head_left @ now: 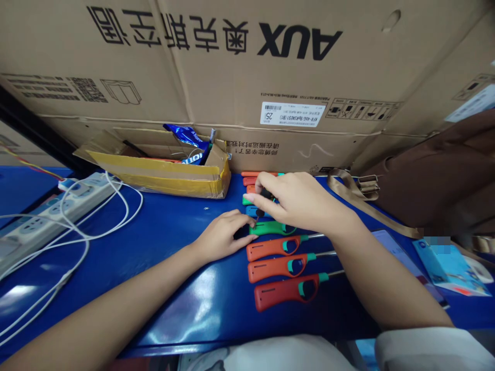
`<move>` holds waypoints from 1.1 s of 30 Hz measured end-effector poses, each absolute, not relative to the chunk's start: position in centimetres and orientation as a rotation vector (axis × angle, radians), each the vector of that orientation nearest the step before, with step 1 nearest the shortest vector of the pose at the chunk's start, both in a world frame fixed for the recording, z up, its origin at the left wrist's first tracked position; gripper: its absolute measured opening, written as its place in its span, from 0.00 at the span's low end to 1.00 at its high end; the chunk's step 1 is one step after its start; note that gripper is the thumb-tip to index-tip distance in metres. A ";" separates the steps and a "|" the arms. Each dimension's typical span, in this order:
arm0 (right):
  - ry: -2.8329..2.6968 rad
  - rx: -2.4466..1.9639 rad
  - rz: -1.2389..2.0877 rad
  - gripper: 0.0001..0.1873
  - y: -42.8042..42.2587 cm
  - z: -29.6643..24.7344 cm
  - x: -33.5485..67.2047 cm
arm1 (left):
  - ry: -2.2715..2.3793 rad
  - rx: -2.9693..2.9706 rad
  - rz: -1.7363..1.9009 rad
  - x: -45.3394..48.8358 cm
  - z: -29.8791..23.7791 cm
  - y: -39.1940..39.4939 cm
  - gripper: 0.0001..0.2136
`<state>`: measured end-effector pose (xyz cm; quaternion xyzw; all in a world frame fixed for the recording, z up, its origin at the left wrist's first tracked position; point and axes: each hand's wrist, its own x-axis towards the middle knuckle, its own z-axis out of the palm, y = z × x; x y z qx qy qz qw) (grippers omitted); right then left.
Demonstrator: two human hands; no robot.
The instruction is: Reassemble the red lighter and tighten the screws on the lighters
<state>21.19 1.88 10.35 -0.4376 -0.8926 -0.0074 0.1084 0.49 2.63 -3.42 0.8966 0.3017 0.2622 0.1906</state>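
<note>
My right hand (297, 200) is closed round a small screwdriver (260, 212) with a dark handle. The screwdriver points down, its thin tip at the butt end of a green gas lighter (268, 228). Thumb and fingers of my left hand (221, 234) grip that same end from the left. The green lighter lies flat in a row, its nozzle side under my right wrist. Nearer to me lie two orange lighters (260, 271) and a red lighter (270, 297). Beyond it are a blue lighter (252, 211) and several others, partly hidden by my right hand.
A taped cardboard box (166, 180) holding a blue wrapper (185, 135) stands at the back left. White cables (87, 226) and a power strip (50, 216) lie left. Right are a strap (371, 208), a phone-like device (406, 265) and a brown bag (433, 170). Large cardboard (216, 72) stands behind.
</note>
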 end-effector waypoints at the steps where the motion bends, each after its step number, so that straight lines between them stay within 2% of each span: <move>1: -2.630 -1.274 -0.020 0.13 1.9 10.4 21.2 | 0.851 2.520 0.733 0.5 -3.4 2.6 0.08; 4: -2.652 -1.212 0.036 0.10 1.9 10.4 21.1 | 0.852 2.528 0.729 0.5 -3.5 2.7 0.08; 8: -2.646 -1.234 0.043 0.13 2.0 10.4 21.1 | 0.853 2.530 0.743 0.5 -3.6 2.7 0.08; 11: -2.663 -1.173 0.077 0.10 2.0 10.3 21.2 | 0.858 2.529 0.738 0.5 -3.7 2.7 0.08; 16: -2.687 -1.126 0.182 0.11 1.9 10.3 21.2 | 0.830 2.538 0.779 0.4 -3.9 2.7 0.08; 18: -2.690 -1.096 0.206 0.09 1.9 10.3 21.2 | 0.838 2.541 0.760 0.4 -3.9 2.7 0.08; 26: -2.675 -1.083 0.166 0.08 2.0 10.2 21.4 | 0.835 2.547 0.772 0.4 -3.9 2.7 0.08; 30: -2.643 -1.048 0.266 0.13 2.0 10.2 21.4 | 0.849 2.533 0.751 0.4 -3.8 2.7 0.09; 33: -2.629 -1.078 0.281 0.10 2.0 10.2 21.5 | 0.838 2.519 0.777 0.4 -3.9 2.8 0.09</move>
